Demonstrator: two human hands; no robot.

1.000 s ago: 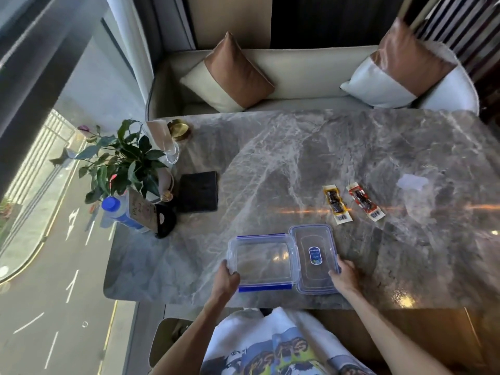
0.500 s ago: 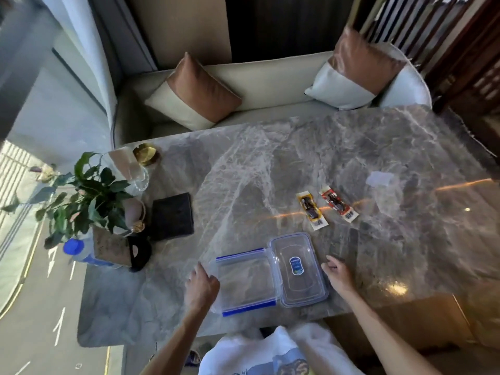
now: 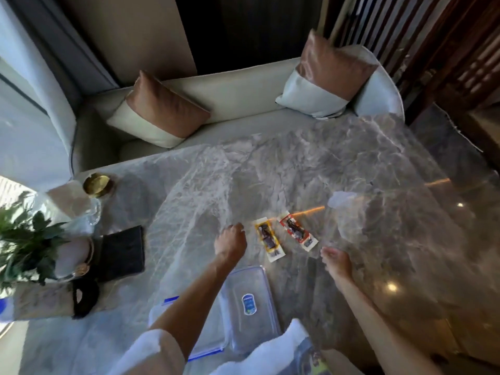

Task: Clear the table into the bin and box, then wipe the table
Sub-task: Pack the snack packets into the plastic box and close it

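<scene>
Two small snack packets lie side by side on the grey marble table: a yellow-edged packet and a red-edged packet. My left hand hovers just left of the yellow packet, fingers curled, holding nothing. My right hand is below and right of the red packet, fingers loosely apart, empty. The clear plastic box with blue clips lies near the front edge, partly hidden by my left arm; its lid lies open beside it. A clear plastic wrapper rests further right.
At the left edge stand a potted plant, a glass holder, a brass dish, a black pad and a black-handled item. A cream sofa with two cushions runs behind the table.
Both hands left the box and reached forward towards the two packets. The view has shifted forward and to the right.
</scene>
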